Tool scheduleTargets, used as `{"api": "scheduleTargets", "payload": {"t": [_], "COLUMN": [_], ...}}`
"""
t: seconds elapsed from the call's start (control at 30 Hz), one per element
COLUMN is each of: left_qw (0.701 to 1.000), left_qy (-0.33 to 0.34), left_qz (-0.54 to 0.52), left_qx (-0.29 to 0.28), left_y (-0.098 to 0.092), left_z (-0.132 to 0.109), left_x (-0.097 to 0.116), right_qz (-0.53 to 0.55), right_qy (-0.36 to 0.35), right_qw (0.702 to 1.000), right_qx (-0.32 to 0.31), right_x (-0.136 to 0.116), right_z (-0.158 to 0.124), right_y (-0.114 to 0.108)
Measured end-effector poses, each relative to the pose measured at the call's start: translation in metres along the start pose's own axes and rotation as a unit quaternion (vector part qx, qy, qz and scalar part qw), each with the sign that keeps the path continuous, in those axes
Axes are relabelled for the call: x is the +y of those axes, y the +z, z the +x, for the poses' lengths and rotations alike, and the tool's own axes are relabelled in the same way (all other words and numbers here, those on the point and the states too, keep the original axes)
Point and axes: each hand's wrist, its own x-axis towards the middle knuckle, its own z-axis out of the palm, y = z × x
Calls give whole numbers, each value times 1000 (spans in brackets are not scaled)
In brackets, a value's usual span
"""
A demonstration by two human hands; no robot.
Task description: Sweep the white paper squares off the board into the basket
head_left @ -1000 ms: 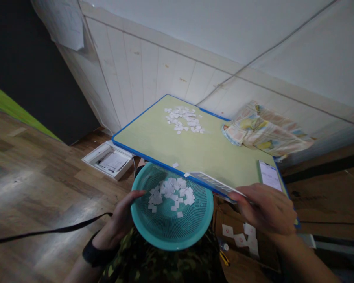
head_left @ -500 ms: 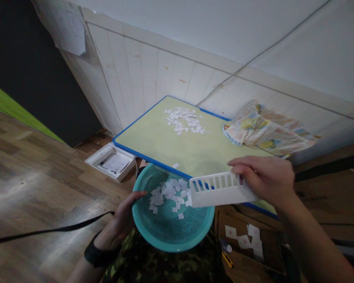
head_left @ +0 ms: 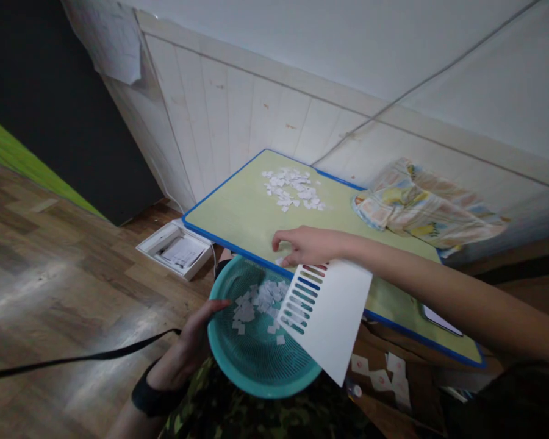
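Observation:
My left hand [head_left: 197, 342] grips the left rim of a teal mesh basket [head_left: 256, 356], held just under the near edge of a low table [head_left: 238, 213]. Several small white paper squares [head_left: 256, 300] lie in the basket. My right hand [head_left: 304, 245] reaches left across the table's near edge and holds a white slotted plastic board [head_left: 329, 317], which hangs down over the basket's right side. A loose paper square [head_left: 279, 261] lies under its fingertips. A larger heap of paper squares [head_left: 293, 188] lies at the table's far side.
A folded patterned cloth [head_left: 421, 207] lies at the table's right back. A phone [head_left: 441, 320] pokes out under my right forearm. An open white box [head_left: 176, 249] sits on the wooden floor at left. More paper squares [head_left: 388, 372] lie on cardboard under the table. A black strap [head_left: 73, 360] crosses the floor.
My right hand has moved left and forward with the white slotted board, from the table's right edge to its near edge above the basket; the board now hangs downward. The left hand has kept still.

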Motion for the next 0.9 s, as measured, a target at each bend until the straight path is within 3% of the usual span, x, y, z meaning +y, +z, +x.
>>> {"api": "scheduleTargets", "payload": {"t": [0.33,0.5,0.6,0.77,0.9], "left_qw": [1000,1000,1000,1000,1000], "left_qy": [-7,-15,-13,-19,-4], "left_qz": [-3,-11,-8,-16,-14], "left_qx": [27,21,15,14,12], "left_y": [4,2,1,2,-1], "left_z": [0,-1,-2,-2,1], "left_x": [5,4,4,5,3], "right_qz": [-84,-73,-53,-18,100], "right_qy": [-30,-33,-19,100,128], "right_qw": [996,997,997,982,971], "right_qx": [22,10,44,161,173], "right_x": [-10,-11,2,41,68], "right_z": [-12,-12,-10,-5,-4], "right_y": [4,3,-4,-18,-23]}}
